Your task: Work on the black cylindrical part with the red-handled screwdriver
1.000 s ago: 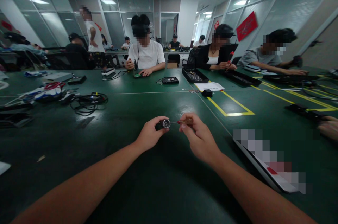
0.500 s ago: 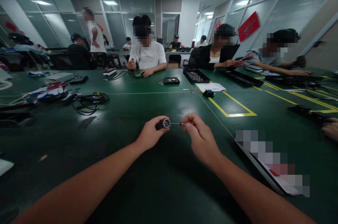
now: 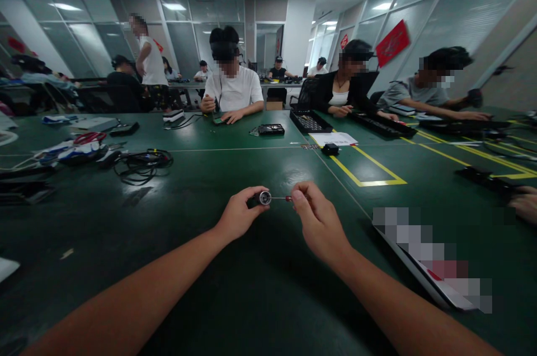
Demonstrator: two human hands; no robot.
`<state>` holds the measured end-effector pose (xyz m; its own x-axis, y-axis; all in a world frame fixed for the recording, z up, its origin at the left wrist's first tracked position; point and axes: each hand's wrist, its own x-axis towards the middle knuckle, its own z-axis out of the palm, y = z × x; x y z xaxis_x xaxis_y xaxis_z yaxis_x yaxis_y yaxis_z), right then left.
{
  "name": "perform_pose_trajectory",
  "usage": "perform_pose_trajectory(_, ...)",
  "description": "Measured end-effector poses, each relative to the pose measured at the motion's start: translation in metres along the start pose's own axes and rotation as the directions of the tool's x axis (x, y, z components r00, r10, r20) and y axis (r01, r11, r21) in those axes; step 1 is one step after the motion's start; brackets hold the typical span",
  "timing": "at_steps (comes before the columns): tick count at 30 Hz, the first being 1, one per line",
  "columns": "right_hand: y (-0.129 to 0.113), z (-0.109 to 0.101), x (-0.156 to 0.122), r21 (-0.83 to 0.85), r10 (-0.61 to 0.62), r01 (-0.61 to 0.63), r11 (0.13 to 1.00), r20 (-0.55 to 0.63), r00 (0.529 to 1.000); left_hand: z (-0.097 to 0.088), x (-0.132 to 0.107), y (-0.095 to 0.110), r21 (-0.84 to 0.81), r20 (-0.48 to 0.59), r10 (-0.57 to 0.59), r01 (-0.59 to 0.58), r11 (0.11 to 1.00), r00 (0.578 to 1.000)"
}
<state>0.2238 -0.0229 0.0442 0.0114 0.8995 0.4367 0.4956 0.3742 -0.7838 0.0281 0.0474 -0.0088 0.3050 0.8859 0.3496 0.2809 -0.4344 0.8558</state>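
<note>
My left hand [image 3: 239,215] pinches a small round black and silver part [image 3: 264,197] above the green table [image 3: 188,222]. My right hand [image 3: 319,222] is closed round a small screwdriver [image 3: 283,198] with a red handle. Its thin metal shaft points left and its tip meets the round part. Most of the handle is hidden inside my fingers. Both forearms reach in from the bottom edge.
A flat tray [image 3: 419,266] lies at the right, partly blurred. A tangle of black cables [image 3: 140,163] and tools sits at the left. Yellow tape lines [image 3: 369,169] mark the table. Several seated people work across the table; another person's hand [image 3: 524,203] shows at the right edge.
My right fingers have slid further over the screwdriver handle, so less of it shows. Both hands stay almost in the same place. The person in black across the table lowered a hand.
</note>
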Motion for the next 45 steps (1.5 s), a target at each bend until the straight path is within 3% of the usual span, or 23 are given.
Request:
perform_pose_trajectory(9, 0.005, 0.003, 0.0, 0.027, 0.056, -0.056, 0.998, -0.008, 0.998, 0.0, 0.0, -0.001, 0.021, 0.002, 0.016, -0.016, 1.0, 1.0)
perform_pose_trajectory(13, 0.005, 0.004, 0.0, 0.032, 0.015, -0.014, 0.999, -0.048, 0.999, 0.0, 0.0, 0.0, 0.034, 0.01, 0.014, -0.014, 0.999, 1.0)
perform_pose_trajectory(21, 0.008, 0.003, 0.001, 0.026, 0.038, -0.037, 0.999, -0.007, 0.999, 0.0, -0.001, 0.001, 0.074, 0.029, 0.046, -0.048, 0.996, 0.999)
perform_pose_trajectory(31, 0.014, 0.006, 0.005, 0.124, 0.087, -0.07, 0.99, -0.135, 0.987, 0.001, -0.002, 0.004, 0.158, 0.069, 0.132, -0.141, 0.977, 0.989)
perform_pose_trajectory(34, 0.019, 0.006, 0.013, 0.337, 0.267, -0.202, 0.92, -0.157, 0.951, 0.0, -0.003, 0.01, 0.254, 0.142, 0.217, -0.247, 0.935, 0.966)
perform_pose_trajectory(37, 0.027, 0.006, 0.021, 0.635, 0.501, -0.408, 0.656, 0.038, 0.865, -0.001, -0.003, 0.015, 0.306, 0.182, 0.262, -0.307, 0.901, 0.948)
perform_pose_trajectory(38, 0.03, 0.006, 0.023, 0.664, 0.519, -0.402, 0.63, 0.025, 0.854, -0.001, -0.003, 0.015, 0.312, 0.169, 0.264, -0.306, 0.899, 0.949)
perform_pose_trajectory(42, 0.034, 0.006, 0.025, 0.631, 0.45, -0.271, 0.727, -0.141, 0.882, 0.001, -0.004, 0.01, 0.331, 0.103, 0.239, -0.26, 0.907, 0.966)
perform_pose_trajectory(45, 0.031, 0.006, 0.022, 0.542, 0.365, -0.213, 0.813, -0.189, 0.912, 0.001, -0.004, 0.007, 0.339, 0.08, 0.236, -0.249, 0.907, 0.968)
